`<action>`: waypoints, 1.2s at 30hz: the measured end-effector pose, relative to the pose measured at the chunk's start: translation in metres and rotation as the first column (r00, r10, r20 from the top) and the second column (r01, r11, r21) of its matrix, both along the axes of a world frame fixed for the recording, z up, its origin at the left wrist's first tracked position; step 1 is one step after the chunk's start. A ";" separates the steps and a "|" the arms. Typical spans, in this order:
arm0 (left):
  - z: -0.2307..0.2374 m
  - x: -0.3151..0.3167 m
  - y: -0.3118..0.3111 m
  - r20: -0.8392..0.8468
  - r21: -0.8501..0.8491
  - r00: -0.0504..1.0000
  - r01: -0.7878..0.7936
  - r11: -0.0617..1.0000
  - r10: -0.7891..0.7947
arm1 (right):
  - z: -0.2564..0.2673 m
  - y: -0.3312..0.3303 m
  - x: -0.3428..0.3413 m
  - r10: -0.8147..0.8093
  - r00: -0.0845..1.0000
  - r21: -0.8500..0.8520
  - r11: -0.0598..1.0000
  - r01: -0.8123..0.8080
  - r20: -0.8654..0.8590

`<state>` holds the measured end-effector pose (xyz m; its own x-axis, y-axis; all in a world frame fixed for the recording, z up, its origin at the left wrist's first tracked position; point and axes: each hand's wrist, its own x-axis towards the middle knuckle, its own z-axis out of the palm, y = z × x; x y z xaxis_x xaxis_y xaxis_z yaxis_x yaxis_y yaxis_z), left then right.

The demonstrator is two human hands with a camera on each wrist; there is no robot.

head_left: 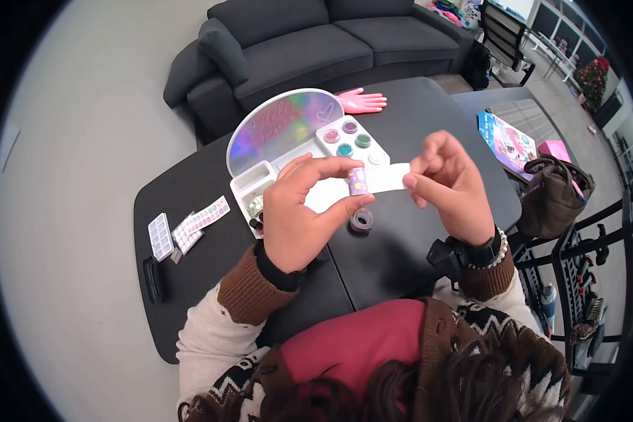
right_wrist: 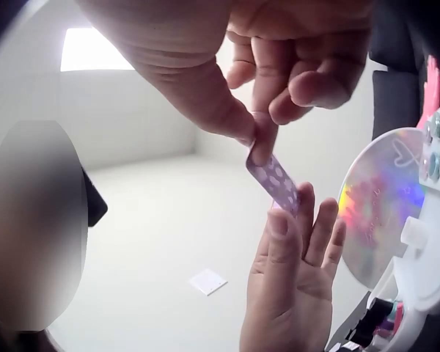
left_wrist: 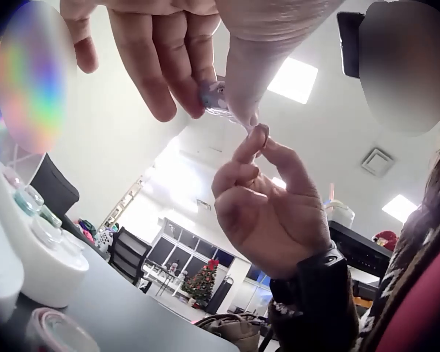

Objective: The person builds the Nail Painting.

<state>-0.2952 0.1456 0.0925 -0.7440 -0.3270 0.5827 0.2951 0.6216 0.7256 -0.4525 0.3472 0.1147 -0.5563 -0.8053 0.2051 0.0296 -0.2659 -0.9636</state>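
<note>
My left hand pinches the curled end of a purple patterned strip between thumb and fingers. White on its other side, the strip stretches to my right hand, whose thumb and forefinger pinch the far end. Pale spots show on its purple face in the right wrist view, where the strip spans the gap between both hands. Beneath the strip, a small round jar stands on the black table. Just behind the hands is a white vanity tray with a shiny holographic back panel.
Small glitter pots sit in the tray's right part. A pink hand model lies behind it. To the left are a sticker sheet, a white compartment case and a black pouch. A brown bag stands at right.
</note>
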 end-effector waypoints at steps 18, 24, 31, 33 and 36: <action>0.004 0.003 -0.014 0.457 0.395 0.767 0.279 0.875 -0.451 | 0.008 -0.020 0.029 0.085 0.287 0.116 0.989 0.093 -0.954; -0.013 0.002 -0.019 0.466 0.054 0.861 0.204 0.978 -0.205 | -0.019 -0.024 0.014 0.285 0.594 0.373 0.928 0.026 -0.752; -0.019 0.011 -0.020 0.497 -0.395 0.866 0.286 0.873 -0.059 | -0.045 -0.027 0.008 0.241 0.732 0.437 0.896 0.085 -0.637; -0.024 0.015 -0.013 0.501 -0.402 0.864 0.290 0.868 -0.056 | -0.051 -0.028 0.007 0.207 0.705 0.440 0.883 0.165 -0.678; -0.036 0.018 -0.009 0.487 -0.505 0.873 0.260 0.823 0.022 | -0.052 -0.028 0.007 0.245 0.688 0.495 0.848 0.189 -0.683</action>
<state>-0.2775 0.1371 0.0561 -0.9748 0.0452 0.2184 0.1208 0.9302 0.3467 -0.4452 0.3192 0.0632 -0.3918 -0.9155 0.0918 -0.7047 0.2344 -0.6697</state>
